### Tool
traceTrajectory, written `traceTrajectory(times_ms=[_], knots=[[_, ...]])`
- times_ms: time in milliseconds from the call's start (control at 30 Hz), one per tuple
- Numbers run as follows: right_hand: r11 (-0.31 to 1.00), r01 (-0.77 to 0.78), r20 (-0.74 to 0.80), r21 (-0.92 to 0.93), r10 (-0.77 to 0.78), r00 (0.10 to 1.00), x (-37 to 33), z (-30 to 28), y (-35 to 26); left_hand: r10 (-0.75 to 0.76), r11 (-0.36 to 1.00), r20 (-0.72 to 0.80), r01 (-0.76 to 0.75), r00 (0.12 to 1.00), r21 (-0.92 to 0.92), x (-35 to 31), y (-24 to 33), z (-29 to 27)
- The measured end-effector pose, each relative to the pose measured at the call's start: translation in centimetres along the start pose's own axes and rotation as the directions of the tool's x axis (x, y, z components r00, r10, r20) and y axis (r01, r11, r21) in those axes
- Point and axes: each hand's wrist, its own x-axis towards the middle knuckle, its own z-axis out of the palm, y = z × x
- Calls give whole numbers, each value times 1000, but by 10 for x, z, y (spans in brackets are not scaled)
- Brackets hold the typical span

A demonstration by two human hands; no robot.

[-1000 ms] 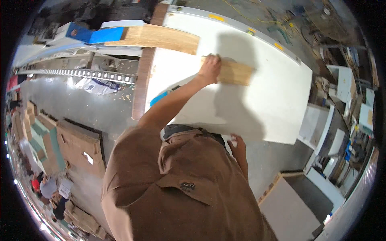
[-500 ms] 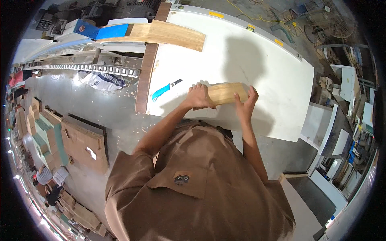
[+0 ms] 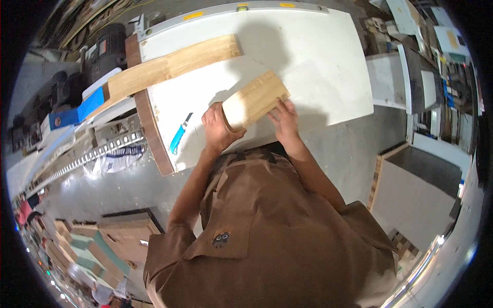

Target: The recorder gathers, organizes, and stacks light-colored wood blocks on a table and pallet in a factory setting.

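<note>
Okay, my left hand (image 3: 219, 129) grips the board (image 3: 257, 99) | right hand (image 3: 285, 119) touching it, grip unclear | knife (image 3: 179, 135) on bench (image 3: 334, 66)

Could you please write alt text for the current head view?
A person's left hand grips one end of a short wooden board, right hand near the other, over a white tabletop; a blue-handled knife lies at left.

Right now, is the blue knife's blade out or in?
Out: the dark blade juts past the blue handle, on the white tabletop.
</note>
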Motion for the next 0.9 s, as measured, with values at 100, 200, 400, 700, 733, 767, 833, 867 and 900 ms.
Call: traceTrajectory(times_ms=[100, 200, 400, 700, 733, 767, 833, 867, 900], knots=[[990, -129, 127, -52, 135, 983, -13, -10, 7, 123, 991, -63, -126, 990, -47, 2, 13, 6], [995, -62, 84, -80, 69, 994, -19, -26, 7, 253, 965, -94, -258, 963, -41, 6, 29, 7], [996, 86, 45, 15, -86, 995, -26, -63, -22, 219, 906, 316, -73, 923, -416, 4, 27, 20], [941, 181, -175, 287, -134, 975, -31, -115, -37, 352, 909, 636, -90, 686, -406, -22, 78, 25], [933, 176, -189, 312, -121, 975, -33, -121, -37, 335, 893, 656, -5, 676, -451, -27, 84, 25], [921, 191, -204, 339, -126, 971, -33, -131, -32, 322, 868, 680, 81, 658, -490, -30, 89, 27], [913, 181, -217, 367, -105, 970, -32, -153, -13, 331, 878, 720, 80, 610, -472, -35, 98, 29], [899, 189, -238, 395, -98, 966, -38, -162, -6, 317, 853, 744, 166, 589, -495, -39, 101, 31], [911, 119, -171, 396, -54, 984, -45, -171, 1, 301, 822, 768, 255, 566, -509, -44, 104, 33]])
